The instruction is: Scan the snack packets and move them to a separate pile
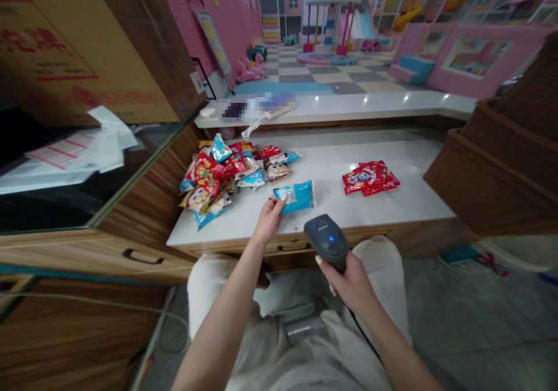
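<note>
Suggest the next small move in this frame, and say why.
Probably aim the scanner at the pale panel on the blue packet. The left hand holds that packet apart from the pile, panel facing the camera, while the right hand grips the scanner close by, its blue light lit. Whether it has already read the packet, I cannot tell.

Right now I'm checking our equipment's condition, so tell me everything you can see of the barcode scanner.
The barcode scanner looks like dark grey plastic, with a broad, rounded head, a small pale marking and a lit blue light. The right hand grips its handle, hiding most of it. It is held over the lap, head tilted forward toward the blue packet. Its front face is out of view.
</note>
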Tool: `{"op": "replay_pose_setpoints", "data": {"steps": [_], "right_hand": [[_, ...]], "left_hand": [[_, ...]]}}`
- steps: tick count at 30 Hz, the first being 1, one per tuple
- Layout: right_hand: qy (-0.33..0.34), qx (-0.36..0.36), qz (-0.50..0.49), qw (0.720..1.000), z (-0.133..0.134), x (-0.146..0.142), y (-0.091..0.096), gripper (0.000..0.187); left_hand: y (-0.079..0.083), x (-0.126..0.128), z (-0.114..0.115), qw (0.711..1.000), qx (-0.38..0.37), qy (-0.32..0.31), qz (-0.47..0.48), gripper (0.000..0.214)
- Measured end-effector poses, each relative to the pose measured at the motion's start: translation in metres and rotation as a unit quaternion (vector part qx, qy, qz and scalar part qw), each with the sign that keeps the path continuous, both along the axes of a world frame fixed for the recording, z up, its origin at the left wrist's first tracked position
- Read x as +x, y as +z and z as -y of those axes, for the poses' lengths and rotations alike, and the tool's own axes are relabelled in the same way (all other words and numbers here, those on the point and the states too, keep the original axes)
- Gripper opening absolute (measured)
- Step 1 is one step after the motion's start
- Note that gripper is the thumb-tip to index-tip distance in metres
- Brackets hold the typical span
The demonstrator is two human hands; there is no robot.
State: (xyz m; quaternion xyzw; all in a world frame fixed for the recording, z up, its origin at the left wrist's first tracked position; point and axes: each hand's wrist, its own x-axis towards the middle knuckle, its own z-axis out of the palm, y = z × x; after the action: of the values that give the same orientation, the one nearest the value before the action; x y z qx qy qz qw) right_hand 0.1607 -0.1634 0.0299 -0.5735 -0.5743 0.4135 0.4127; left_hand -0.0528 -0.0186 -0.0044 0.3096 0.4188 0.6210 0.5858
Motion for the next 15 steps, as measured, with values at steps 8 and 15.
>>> {"op": "replay_pose_setpoints", "data": {"steps": [8, 15], "right_hand": [[0.012, 0.052, 0.003, 0.999, -0.010, -0.011, 0.011, 0.019], [0.031, 0.013, -0.006, 0.999, -0.009, -0.009, 0.004, 0.022]], "left_hand": [[-0.001, 0.000, -0.001, 1.000, -0.015, 0.007, 0.003, 0.062], [-0.011, -0.002, -0.004, 1.000, 0.010, 0.002, -0.009, 0.046]]}}
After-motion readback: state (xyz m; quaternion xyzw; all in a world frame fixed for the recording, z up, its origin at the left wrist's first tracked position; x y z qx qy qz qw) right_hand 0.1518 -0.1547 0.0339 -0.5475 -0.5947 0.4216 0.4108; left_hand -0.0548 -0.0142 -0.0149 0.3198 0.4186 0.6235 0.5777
